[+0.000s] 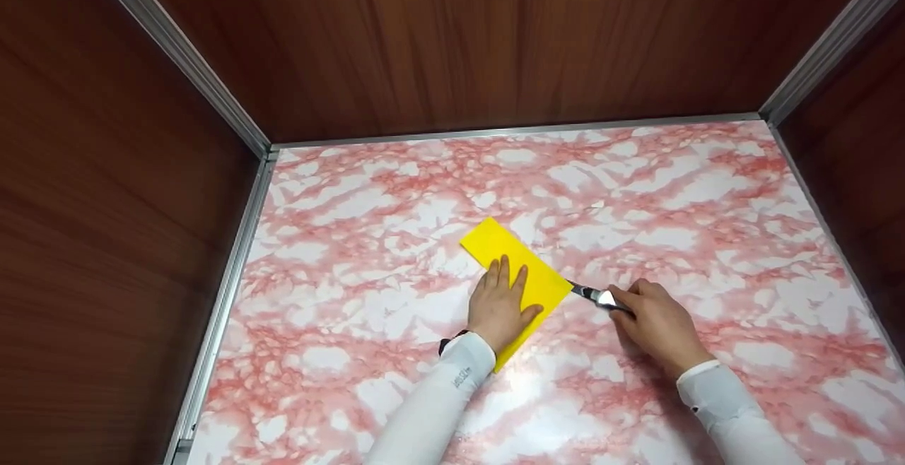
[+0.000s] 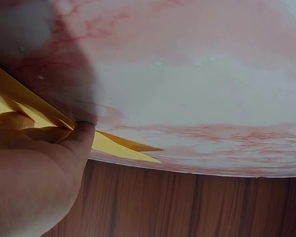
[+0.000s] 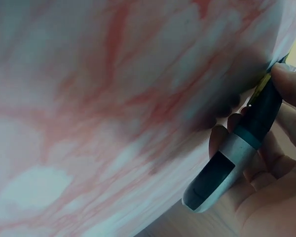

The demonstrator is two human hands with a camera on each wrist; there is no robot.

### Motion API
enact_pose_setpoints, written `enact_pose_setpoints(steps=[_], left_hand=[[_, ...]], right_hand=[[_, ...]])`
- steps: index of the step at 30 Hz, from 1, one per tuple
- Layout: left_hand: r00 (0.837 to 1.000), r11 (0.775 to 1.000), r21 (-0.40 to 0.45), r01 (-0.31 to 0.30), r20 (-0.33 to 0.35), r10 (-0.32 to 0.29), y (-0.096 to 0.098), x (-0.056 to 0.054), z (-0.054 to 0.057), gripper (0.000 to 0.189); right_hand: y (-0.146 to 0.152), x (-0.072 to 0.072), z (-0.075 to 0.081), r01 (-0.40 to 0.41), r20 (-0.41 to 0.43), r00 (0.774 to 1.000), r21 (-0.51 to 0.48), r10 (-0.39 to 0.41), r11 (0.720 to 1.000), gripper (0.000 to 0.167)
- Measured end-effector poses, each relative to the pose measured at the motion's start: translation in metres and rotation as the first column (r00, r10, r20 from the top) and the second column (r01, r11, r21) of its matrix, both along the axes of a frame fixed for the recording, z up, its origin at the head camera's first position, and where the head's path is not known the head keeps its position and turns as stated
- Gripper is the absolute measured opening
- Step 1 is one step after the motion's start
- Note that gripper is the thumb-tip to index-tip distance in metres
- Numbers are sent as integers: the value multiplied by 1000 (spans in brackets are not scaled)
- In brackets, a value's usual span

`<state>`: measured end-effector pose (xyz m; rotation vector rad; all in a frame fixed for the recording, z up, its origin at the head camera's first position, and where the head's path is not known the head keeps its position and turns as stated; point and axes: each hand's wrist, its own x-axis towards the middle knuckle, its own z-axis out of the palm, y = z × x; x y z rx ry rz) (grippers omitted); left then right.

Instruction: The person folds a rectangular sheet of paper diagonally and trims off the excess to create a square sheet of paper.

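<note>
A yellow sheet of paper [image 1: 548,288] lies slantwise on the table, and the left wrist view shows it in two layers, slightly parted. My left hand [image 1: 495,313] rests on it with fingers spread, pressing it down; in the left wrist view the fingertips [image 2: 84,129] are at its edge. On the other side, my right hand [image 1: 654,320] grips a utility knife [image 1: 597,297] with a black and silver handle. The knife's front end is right at the paper's right corner. The handle [image 3: 237,148] lies across the curled fingers in the right wrist view; its blade is mostly hidden there.
The table [image 1: 353,274] has a red-and-white marbled top. Brown wood-grain panels [image 1: 495,41] wall it in at the back and on both sides, with metal strips [image 1: 233,260] along the edges. A small pale scrap [image 1: 597,205] lies beyond the paper.
</note>
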<state>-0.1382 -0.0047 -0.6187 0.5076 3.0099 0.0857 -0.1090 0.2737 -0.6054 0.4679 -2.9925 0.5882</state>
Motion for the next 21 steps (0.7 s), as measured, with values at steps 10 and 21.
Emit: enact_pose_setpoints(steps=[10,21], left_hand=[[1000,1000,-18,2,5,-2,0,-1,0,79],[997,998,-20,65,38,-64,-6,-3,7,77]], right_hand=[[5,0,0,-10,-5,1000,-6,10,1000,49],[5,1,-3,-27,-36,999,2,27,1000,49]])
